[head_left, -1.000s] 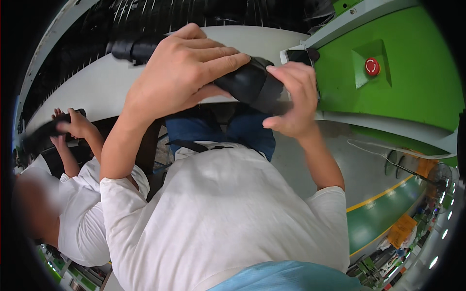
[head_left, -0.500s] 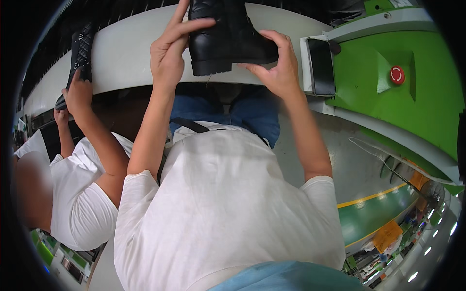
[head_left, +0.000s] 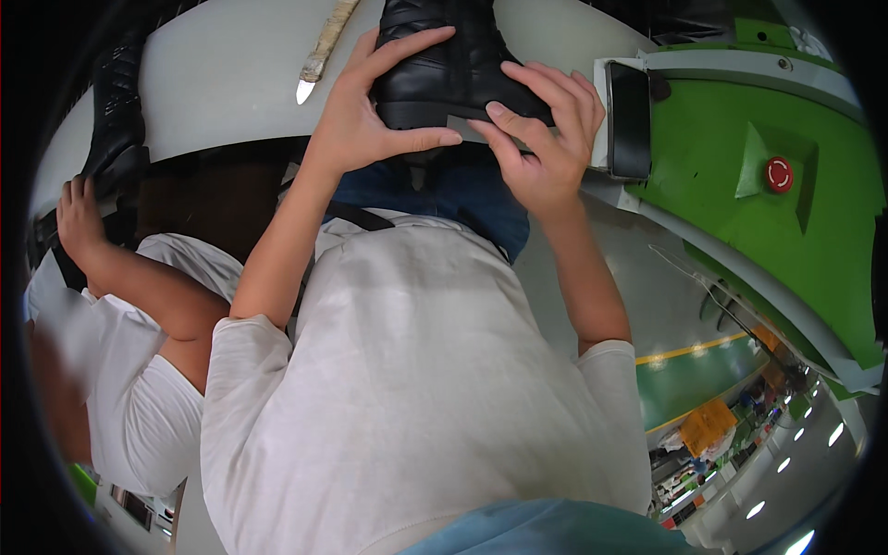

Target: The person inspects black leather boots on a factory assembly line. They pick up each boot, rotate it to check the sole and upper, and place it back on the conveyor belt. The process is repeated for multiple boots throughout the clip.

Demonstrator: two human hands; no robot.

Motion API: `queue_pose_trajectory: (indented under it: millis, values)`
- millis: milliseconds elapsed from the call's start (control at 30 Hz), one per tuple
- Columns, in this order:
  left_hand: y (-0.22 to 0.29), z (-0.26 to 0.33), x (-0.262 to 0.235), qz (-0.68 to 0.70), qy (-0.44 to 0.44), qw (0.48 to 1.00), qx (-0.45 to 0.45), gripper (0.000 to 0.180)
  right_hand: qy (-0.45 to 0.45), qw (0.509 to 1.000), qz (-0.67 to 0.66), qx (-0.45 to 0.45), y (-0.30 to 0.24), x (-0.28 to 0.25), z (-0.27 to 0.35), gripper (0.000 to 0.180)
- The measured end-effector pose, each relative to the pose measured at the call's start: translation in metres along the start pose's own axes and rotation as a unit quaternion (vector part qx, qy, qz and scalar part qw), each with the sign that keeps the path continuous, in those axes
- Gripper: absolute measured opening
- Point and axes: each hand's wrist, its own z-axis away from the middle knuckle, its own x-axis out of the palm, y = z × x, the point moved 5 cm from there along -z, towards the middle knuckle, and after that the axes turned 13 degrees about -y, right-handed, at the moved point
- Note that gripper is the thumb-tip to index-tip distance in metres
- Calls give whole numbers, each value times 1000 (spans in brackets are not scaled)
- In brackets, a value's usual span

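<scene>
A black quilted ankle boot (head_left: 449,69) is near the top of the view, upright with its toe to the right. My left hand (head_left: 361,120) grips it at the heel, fingers across the shaft's side and thumb along the bottom edge of the sole. My right hand (head_left: 550,139) holds the toe end, fingers over the toe and thumb by the sole's lower edge. Just left of the boot, a knife with a wrapped, worn handle (head_left: 324,46) lies on the pale worktable (head_left: 213,92), its bright tip pointing toward me.
A co-worker's hand (head_left: 81,217) is beside another black boot (head_left: 118,102) at the left. To the right stands a green machine (head_left: 721,129) with a red push button (head_left: 778,174). A black-faced panel in a white frame (head_left: 629,120) borders the table's right end.
My left hand has shifted down around the heel, its thumb now under the sole. The boot sits slightly farther right in view, and the knife has come into sight. The co-worker's boot has turned.
</scene>
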Motion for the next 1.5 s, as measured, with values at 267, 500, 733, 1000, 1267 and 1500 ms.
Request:
queue_pose_trajectory:
  millis: [267,500,733,1000,1267,1500]
  values:
    - [-1,2,-3,-21,3,1000,16,87,-60,993,-49,83,-1,-8,-11,40]
    - [2,2,-5,-54,-9,998,23,84,-75,974,-118,179,7,-18,-19,70]
    - [4,5,-7,-83,-9,995,52,84,-154,974,-87,143,18,-25,-15,106]
    - [6,3,4,-65,18,997,39,76,-330,926,-93,155,6,-64,-28,90]
    - [82,-21,25,-70,107,956,266,125,-157,979,-111,-63,-80,-102,-104,84]
    - [6,32,11,-20,124,991,34,101,-140,985,-40,90,-16,-76,-15,71]
